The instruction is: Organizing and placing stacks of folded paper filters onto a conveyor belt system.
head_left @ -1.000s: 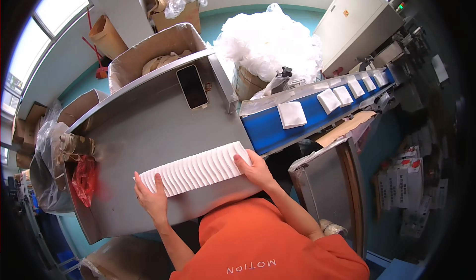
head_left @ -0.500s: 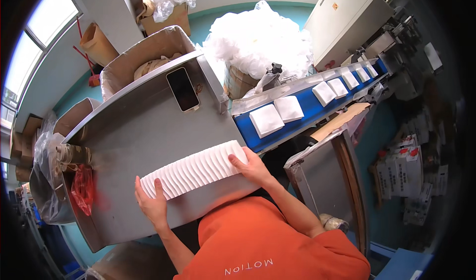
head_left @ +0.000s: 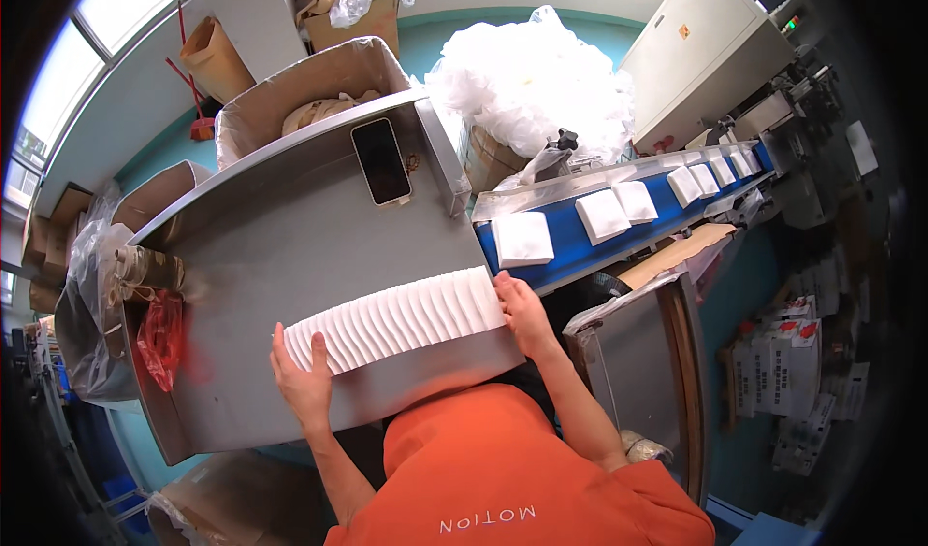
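Note:
A long row of folded white napkins [head_left: 396,322] stands on edge, packed side by side, on the grey metal table [head_left: 261,227] before me. My left hand [head_left: 302,377] closes round the row's left end, thumb on the near side and fingers at the end. At the right end, my right hand [head_left: 525,314] has its bent fingers against the last napkin; its fingertips are partly hidden. Just beyond that hand, a single folded napkin [head_left: 522,239] lies flat on the near end of a blue conveyor belt [head_left: 570,259].
More napkins [head_left: 617,210] lie along the belt toward the back right. A phone [head_left: 381,161] rests at the table's far side. A red plastic bag [head_left: 160,338] hangs by its left edge. Behind stand a lined carton [head_left: 246,121] and a white plastic heap [head_left: 536,82].
My right thumb has come off the top of the row, and that hand is now at its end. Napkins on the belt have slid nearer; one lies at the near end where two lay.

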### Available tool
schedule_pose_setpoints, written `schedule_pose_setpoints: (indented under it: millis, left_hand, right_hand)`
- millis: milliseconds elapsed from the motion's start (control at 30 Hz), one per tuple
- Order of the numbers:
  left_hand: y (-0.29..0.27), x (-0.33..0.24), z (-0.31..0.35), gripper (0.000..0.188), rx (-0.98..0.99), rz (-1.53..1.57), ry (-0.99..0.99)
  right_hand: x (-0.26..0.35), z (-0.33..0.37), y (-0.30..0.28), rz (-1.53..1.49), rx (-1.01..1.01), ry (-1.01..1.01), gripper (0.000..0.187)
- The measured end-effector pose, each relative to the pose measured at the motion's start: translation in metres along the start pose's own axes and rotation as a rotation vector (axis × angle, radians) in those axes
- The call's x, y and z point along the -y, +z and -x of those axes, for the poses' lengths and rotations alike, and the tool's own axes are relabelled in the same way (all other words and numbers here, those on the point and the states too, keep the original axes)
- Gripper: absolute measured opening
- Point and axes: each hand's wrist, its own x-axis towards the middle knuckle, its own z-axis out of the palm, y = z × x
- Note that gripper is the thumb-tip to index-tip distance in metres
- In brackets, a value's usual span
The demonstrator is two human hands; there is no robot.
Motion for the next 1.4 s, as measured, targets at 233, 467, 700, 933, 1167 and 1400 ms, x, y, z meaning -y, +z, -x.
schedule_pose_setpoints:
  millis: [233, 467, 700, 933, 1167, 1400]
  left_hand:
    - [0.008, 0.007, 0.000, 0.071, -0.057, 0.011, 0.011]
    - [0.002, 0.004, -0.001, 0.072, 0.014, 0.037, -0.014]
    - [0.010, -0.005, 0.001, 0.072, 0.041, 0.066, 0.042]
    - [0.008, 0.006, -0.004, 0.072, 0.002, 0.060, 0.039]
    - [0.014, -0.005, 0.004, 0.074, 0.057, 0.057, 0.098]
    - [0.014, 0.008, 0.000, 0.076, -0.004, 0.080, 0.079]
  right_hand:
    - [0.001, 0.009, 0.026, -0.301, 0.257, 0.282, 0.037]
    - [-0.018, -0.007, -0.015, -0.255, 0.082, 0.160, 0.036]
    - [0.009, 0.012, 0.044, 0.231, 0.219, -0.104, 0.033]
    - [-0.015, 0.004, -0.002, -0.131, 0.143, 0.222, 0.029]
    - [0.008, 0.018, 0.042, 0.524, 0.147, -0.225, 0.047]
    - [-0.012, 0.009, 0.006, -0.060, 0.248, 0.326, 0.032]
